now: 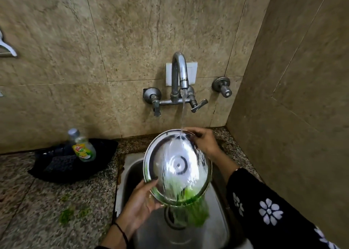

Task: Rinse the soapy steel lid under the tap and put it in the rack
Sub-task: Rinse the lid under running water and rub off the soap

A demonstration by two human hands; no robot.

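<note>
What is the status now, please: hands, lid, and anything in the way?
Left hand grips the steel lid at its lower rim, right hand at its top. Lid tilted over sink, tap water running across it. Nothing in the way; no rack visible.

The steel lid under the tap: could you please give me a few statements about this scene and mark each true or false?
1. Both hands hold the steel lid. True: the left hand has its lower rim, the right hand its upper rim.
2. The tap is off. False: water falls onto the lid.
3. The lid lies flat in the sink. False: it is held tilted above it.
4. A dish soap bottle stands left of the sink. True.
</note>
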